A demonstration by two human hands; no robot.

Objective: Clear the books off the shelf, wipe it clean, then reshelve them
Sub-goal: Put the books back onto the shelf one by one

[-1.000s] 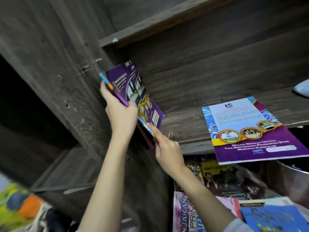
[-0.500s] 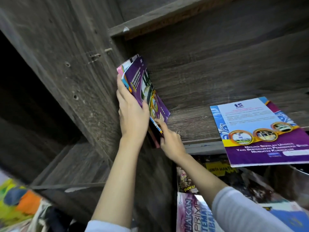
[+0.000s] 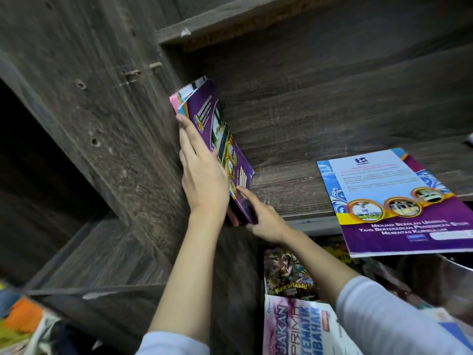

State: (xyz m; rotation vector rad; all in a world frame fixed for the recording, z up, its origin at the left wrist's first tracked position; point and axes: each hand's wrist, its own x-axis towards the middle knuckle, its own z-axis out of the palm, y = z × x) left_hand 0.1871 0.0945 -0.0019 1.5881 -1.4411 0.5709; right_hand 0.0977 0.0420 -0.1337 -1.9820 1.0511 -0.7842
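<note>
A person was standing a bundle of thin books (image 3: 217, 129) on end at the left end of a dark wooden shelf (image 3: 294, 193), against its side panel (image 3: 122, 103). The left hand (image 3: 202, 180) lay flat, fingers straight, pressed on the books' near edges. The right hand (image 3: 266, 221) pinched the bundle's lower front corner, forefinger along the purple cover. The bundle leaned, its foot at the shelf's front edge. To do this well, I judged, the left hand should keep the tops against the panel while the right slides the foot back until the books stand square. A loose purple booklet (image 3: 399, 201) lay flat towards the right end, overhanging the front edge.
</note>
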